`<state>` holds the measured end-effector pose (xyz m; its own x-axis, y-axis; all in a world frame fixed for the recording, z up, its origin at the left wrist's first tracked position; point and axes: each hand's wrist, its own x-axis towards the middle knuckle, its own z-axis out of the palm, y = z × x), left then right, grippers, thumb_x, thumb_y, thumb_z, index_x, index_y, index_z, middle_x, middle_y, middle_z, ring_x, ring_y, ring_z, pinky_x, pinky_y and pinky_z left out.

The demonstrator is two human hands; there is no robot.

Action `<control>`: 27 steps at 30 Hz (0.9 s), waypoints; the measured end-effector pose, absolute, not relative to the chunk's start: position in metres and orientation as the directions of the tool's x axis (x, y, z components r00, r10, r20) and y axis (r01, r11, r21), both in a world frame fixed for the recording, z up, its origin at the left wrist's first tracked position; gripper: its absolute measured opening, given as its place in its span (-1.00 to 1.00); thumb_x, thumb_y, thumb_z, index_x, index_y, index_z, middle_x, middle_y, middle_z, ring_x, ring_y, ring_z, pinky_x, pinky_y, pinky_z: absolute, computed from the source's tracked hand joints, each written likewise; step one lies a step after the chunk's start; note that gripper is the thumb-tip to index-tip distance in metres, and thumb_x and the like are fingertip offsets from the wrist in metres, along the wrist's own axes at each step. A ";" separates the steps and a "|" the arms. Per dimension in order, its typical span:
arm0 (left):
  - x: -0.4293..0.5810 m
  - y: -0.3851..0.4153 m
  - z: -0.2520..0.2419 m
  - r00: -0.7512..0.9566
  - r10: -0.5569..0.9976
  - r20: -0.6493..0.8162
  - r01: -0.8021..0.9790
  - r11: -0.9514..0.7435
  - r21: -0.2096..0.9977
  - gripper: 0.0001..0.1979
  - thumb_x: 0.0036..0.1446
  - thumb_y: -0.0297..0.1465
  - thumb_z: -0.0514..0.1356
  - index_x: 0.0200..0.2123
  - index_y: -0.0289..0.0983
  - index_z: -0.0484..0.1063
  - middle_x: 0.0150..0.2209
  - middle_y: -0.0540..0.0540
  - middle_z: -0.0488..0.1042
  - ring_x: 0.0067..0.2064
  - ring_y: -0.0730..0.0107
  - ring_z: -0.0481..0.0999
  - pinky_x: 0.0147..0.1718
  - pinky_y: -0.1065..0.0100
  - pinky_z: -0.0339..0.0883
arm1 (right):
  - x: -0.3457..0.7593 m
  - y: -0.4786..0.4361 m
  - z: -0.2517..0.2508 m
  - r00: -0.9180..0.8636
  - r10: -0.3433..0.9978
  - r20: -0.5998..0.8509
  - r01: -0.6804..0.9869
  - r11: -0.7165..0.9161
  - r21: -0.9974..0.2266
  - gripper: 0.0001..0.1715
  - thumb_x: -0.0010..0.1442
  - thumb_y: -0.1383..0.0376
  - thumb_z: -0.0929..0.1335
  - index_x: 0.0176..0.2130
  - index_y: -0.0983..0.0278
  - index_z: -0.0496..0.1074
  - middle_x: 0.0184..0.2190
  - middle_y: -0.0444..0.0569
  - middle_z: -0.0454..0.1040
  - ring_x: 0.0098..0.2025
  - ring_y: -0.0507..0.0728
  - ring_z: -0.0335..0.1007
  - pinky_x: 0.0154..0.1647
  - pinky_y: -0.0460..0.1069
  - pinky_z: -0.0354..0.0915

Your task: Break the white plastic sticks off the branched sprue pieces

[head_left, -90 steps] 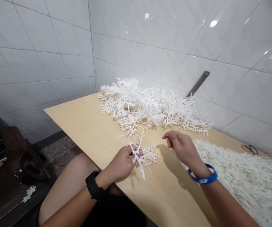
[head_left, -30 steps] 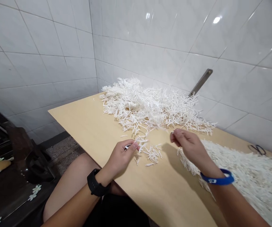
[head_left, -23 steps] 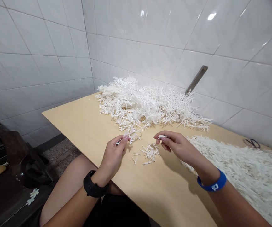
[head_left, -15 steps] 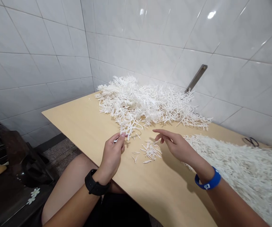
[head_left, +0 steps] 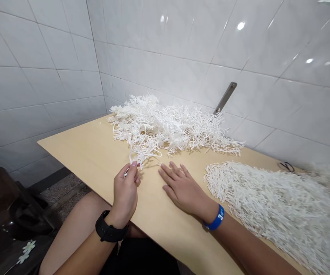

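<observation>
Between thumb and fingers, my left hand (head_left: 126, 189) pinches a white branching plastic piece (head_left: 138, 157) near the table's front edge. Palm down, with fingers stretched out, my right hand (head_left: 183, 189) lies flat on the wooden table (head_left: 78, 143). It covers the spot where the small loose white sticks were, so they are hidden. Just beyond both hands is a tangled heap of white branching pieces (head_left: 170, 126). To the right of my right hand spreads a wide pile of short white sticks (head_left: 273, 202).
Tiled walls meet at the table's back left. A metal bracket (head_left: 225, 98) is fixed to the wall behind the heap. A thin dark loop (head_left: 285, 166) lies near the back right. At the lower left stands dark furniture (head_left: 18, 206) with white flower shapes on it.
My right hand has come down and left, flattening over the loose sticks on the table. My left hand keeps its pinch on the branching piece. The whole view has shifted slightly right.
</observation>
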<state>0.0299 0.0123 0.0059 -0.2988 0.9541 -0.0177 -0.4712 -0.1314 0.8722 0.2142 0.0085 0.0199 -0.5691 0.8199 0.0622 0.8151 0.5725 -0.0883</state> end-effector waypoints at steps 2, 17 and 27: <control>0.030 0.013 0.006 -0.326 0.945 -0.028 -0.497 -0.146 0.856 -0.76 0.06 -0.26 0.31 -0.47 -0.28 0.37 -0.51 0.09 0.16 -0.51 0.57 0.09 -0.57 0.51 0.07 | 0.235 0.013 0.016 -0.479 0.877 0.035 0.874 0.481 -0.068 -0.38 0.42 0.14 0.07 0.38 0.23 -0.02 0.40 -0.03 -0.08 0.42 0.29 -0.21 0.38 0.31 -0.13; 0.022 0.006 0.012 -0.427 0.904 0.021 -0.561 -0.283 0.778 -0.83 0.15 -0.33 0.11 -0.46 -0.24 0.26 -0.52 0.09 0.11 -0.50 0.54 0.12 -0.52 0.51 0.11 | 0.174 -0.002 0.035 -0.621 0.779 0.087 0.771 0.627 -0.108 -0.27 0.37 0.02 0.16 0.39 0.23 -0.05 0.41 0.03 -0.11 0.43 0.28 -0.28 0.39 0.25 -0.08; 0.020 0.009 0.003 -0.427 0.904 0.010 -0.559 -0.272 0.783 -0.82 0.16 -0.33 0.11 -0.47 -0.26 0.29 -0.53 0.09 0.10 -0.51 0.54 0.08 -0.55 0.53 0.07 | 0.203 0.041 0.017 -0.354 0.933 -0.064 0.935 0.354 -0.017 -0.19 0.38 -0.08 -0.04 0.40 0.32 -0.12 0.42 0.02 -0.19 0.44 0.23 -0.30 0.42 0.17 -0.27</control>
<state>0.0195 0.0091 0.0027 -0.4270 0.9042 0.0100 -0.5586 -0.2725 0.7834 0.2027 0.0409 0.0166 -0.3539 0.9331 -0.0644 0.9353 0.3535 -0.0170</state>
